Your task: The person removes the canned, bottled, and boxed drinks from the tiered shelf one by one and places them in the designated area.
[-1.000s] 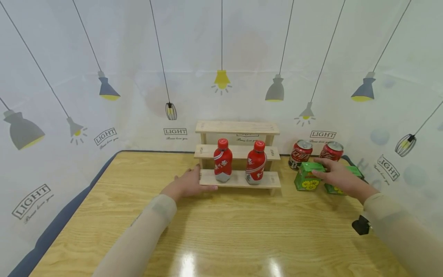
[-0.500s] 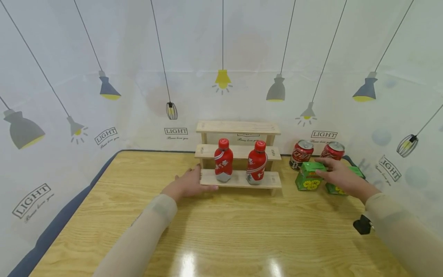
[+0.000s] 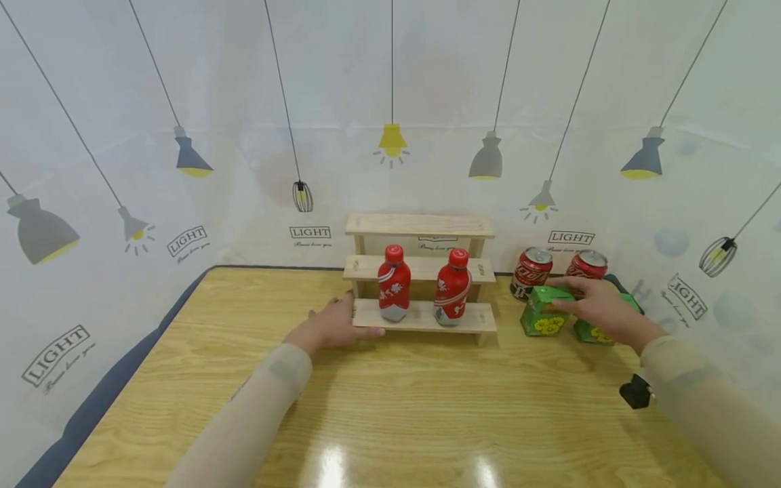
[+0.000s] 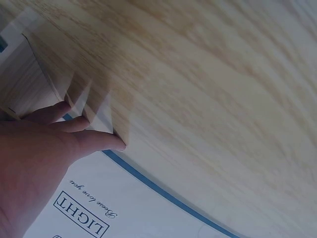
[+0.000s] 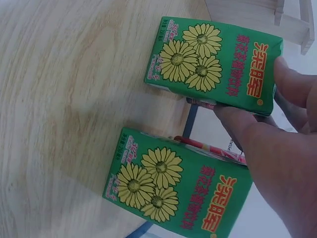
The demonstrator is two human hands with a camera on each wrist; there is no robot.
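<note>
A boxy green drink carton (image 3: pixel 542 311) printed with yellow flowers stands on the glossy wood-grain bench (image 3: pixel 390 407), the right hand (image 3: pixel 601 308) pinching its flat top in a closed grip. A matching carton (image 3: pixel 590 331) sits just beside it, with two red metal cans (image 3: pixel 529 272) behind. The left hand (image 3: pixel 332 325) rests with straight fingers, grip released, against the end of a stepped pale-wood shelf (image 3: pixel 421 268) carrying two rounded red bottles (image 3: pixel 393 282).

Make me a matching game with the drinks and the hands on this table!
Things:
1. two red bottles
2. two red cans
3. left hand
4. right hand

Places:
A. on top of a green carton
B. on the wooden shelf's lowest step
C. at the shelf's left end
D. behind the green cartons

Pairs: 1-B, 2-D, 3-C, 4-A
</note>
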